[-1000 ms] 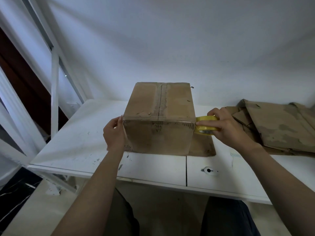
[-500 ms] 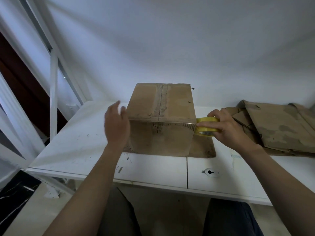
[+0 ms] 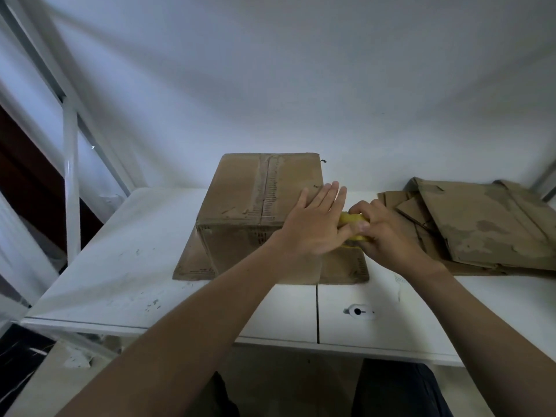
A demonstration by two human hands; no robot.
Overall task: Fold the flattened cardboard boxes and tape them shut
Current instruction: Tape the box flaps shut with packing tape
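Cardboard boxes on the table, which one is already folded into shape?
The middle box under the left hand: it stands assembled, while the flattened boxes on the right lie in a pile.

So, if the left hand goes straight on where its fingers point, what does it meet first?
Its way looks free: the left hand points away across the top right edge of the box, and beyond it only the white wall shows. Depth is unclear.

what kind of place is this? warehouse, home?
Probably a room in a home or small office, not a warehouse: a white desk with a keyhole against a plain white wall, holding one box and a small pile of flat cardboard.
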